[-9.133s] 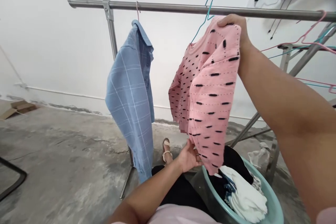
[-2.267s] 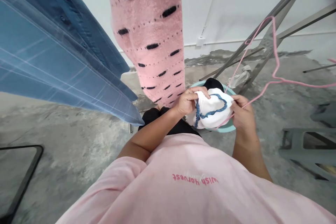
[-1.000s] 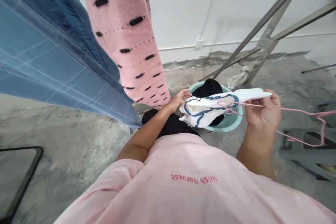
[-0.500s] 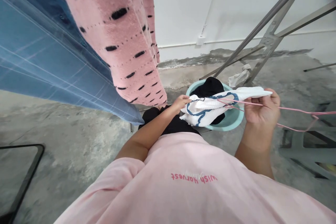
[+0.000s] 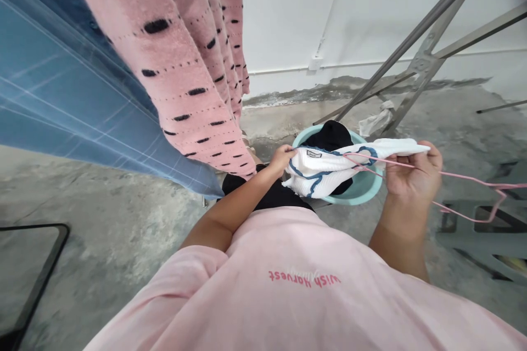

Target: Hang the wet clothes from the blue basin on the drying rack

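A white garment with wavy blue trim [image 5: 325, 167] is stretched sideways between my hands. My left hand [image 5: 282, 159] pinches its neckline edge near a small label. At its other end, my right hand [image 5: 414, 173] is closed on the white cloth and on a pink wire hanger [image 5: 465, 176]. One end of the hanger lies at the garment's blue-edged opening; the rest sticks out to the right past my right hand. Below the garment is a light blue basin [image 5: 364, 189] with black cloth [image 5: 329, 136] in it.
A pink cloth with black dashes [image 5: 197, 93] and a blue checked cloth [image 5: 82, 98] hang at the left. A metal rack frame [image 5: 422, 63] stands at the upper right, with a white rag [image 5: 374, 120] by it. A grey-green stool [image 5: 486, 230] is at the right.
The garment's neckline is opened wider and its label now shows. My left hand has shifted slightly up and left. The hanger's outer end has tilted downward. The hanging pink cloth has swung left.
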### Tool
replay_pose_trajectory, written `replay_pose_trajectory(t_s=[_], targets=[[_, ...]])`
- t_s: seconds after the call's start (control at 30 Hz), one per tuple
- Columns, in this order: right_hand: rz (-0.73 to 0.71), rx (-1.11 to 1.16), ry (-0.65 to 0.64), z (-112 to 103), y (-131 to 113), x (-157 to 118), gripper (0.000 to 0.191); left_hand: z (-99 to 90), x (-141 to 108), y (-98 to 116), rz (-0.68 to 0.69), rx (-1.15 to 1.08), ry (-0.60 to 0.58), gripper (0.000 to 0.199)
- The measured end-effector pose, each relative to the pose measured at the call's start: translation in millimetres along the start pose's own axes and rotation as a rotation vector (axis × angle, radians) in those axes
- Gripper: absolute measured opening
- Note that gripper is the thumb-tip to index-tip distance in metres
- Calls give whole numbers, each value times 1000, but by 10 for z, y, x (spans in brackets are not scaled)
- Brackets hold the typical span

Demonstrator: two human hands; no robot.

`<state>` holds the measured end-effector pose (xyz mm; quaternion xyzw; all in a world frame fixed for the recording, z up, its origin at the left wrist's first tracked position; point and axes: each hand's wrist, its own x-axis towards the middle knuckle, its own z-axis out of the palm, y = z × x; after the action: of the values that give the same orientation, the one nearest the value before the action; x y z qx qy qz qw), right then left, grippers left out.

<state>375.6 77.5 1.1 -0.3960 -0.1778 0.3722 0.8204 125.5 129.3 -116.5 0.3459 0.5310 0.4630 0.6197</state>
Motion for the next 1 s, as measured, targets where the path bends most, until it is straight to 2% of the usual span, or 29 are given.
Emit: replay_pose_trajectory(t_s=[0.23,0.33,0.53,0.73,0.83,1.0], targets=[[-30,-34,27,-43,22,27,15,-74,-28,355,17,-296,62,24],[-44,-29,31,-68,36,51,17,-81,-93,488,5,-403,21,27],[-18,-76,47,-116,72,54,15,-76,-285,745,-15,-560,-136,35],[-6,-74,36,-131,83,34,13,-107,-379,949,-56,-675,-140,27],[-54,-106,-7,-142,80,5,11,-120,-430,1003,-41,-703,-149,24],[-92,-272,-162,-183,86,-70,30,-93,-503,1017,-73,-693,-180,24]])
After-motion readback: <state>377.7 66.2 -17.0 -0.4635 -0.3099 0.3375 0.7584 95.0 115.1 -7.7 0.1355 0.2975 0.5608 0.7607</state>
